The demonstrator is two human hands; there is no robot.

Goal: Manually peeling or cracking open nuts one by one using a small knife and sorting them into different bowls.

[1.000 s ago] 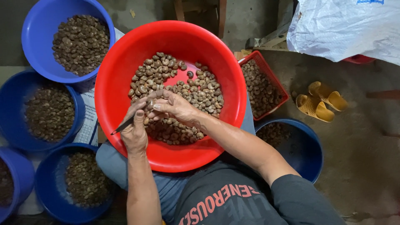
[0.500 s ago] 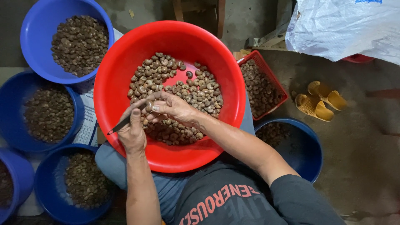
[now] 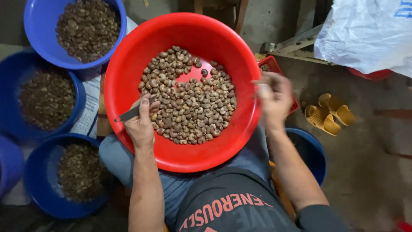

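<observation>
Nearest to me, I see my left hand [image 3: 141, 124] resting on the near left rim of the red basin [image 3: 128, 51], which sits on my lap. The fingers are curled around a small dark knife [image 3: 130, 114], thumb laid along its handle, the blade end sticking out to the left over the rim. My fingertips touch the cashew nuts [image 3: 189, 103] at the left edge of the heap.

My right hand [image 3: 274, 96] hangs just outside the right rim of the basin, over the near corner of a red mesh tray [image 3: 272, 66] that holds more nuts. It is blurred; the fingers look drawn together, but I cannot tell whether they pinch anything.

The nuts fill the basin's floor in a broad heap, with a bare red patch near the far middle.

Below my right forearm a blue tub [image 3: 315, 152] sits on the floor. To my left, four more blue tubs ring the basin: one at the near left [image 3: 38, 202] with brown nuts, one only partly visible, one at middle left [image 3: 79, 107], and one at the far left [image 3: 32, 38].

Farther right on the floor lie a pair of yellow sandals [image 3: 328, 114], and beyond them a white sack [image 3: 365, 34].
</observation>
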